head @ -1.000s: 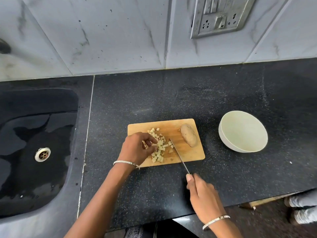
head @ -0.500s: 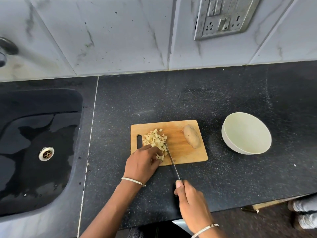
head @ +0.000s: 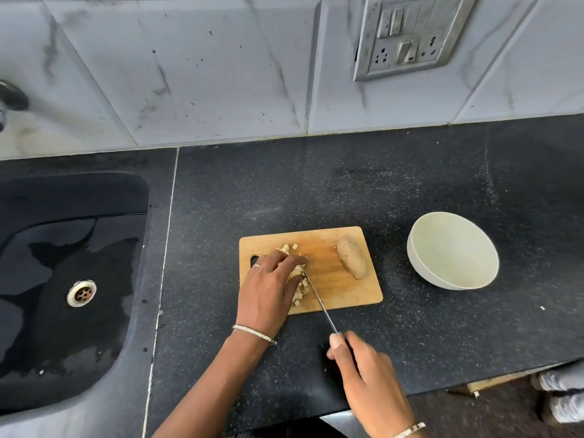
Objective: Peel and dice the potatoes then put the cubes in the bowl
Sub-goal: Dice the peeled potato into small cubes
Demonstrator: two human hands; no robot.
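Note:
A wooden cutting board (head: 335, 263) lies on the black counter. On its left half sits a pile of pale potato cubes (head: 300, 289), mostly covered by my left hand (head: 268, 289), whose fingers cup over the pile. My right hand (head: 366, 374) grips the handle of a knife (head: 319, 303) near the counter's front edge. The blade lies flat against the right side of the pile. A whole potato (head: 352, 261) rests on the board's right end. An empty white bowl (head: 453, 249) stands to the right of the board.
A dark sink (head: 63, 279) with a metal drain (head: 81, 292) fills the left side. A tap (head: 9, 99) juts in at the far left. Tiled wall with a switch plate (head: 407, 33) runs behind. A person's shoes (head: 562, 393) show at the lower right.
My left hand has slid up over the cubes and covers more of the pile. The knife blade stays against the pile's right side; cubes are bunched tighter.

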